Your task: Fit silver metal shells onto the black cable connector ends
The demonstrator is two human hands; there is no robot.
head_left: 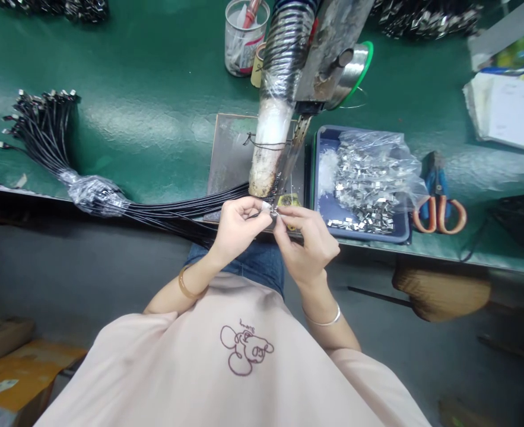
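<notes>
My left hand [243,226] and my right hand [310,238] meet at the table edge, fingertips pinched close together. Between them is a small silvery metal piece [273,212], mostly covered by the fingers. Right-hand thumb and forefinger are closed on it. The left fingertips pinch at its other side, where the exact grip is hidden. Black cables [177,209] run from the left toward my left hand. Just above the fingers hang a wrapped duct [268,142] and a narrow metal soldering-type tip [295,148]. A yellowish block [289,204] lies behind the right hand.
A blue tray [321,204] of small metal shells stands to the right, beside orange-handled cutters [437,201]. Plastic film wraps the cable bundle [97,194] at left. Behind are a solder wire spool [355,74], a clear cup [244,44] and papers [515,112].
</notes>
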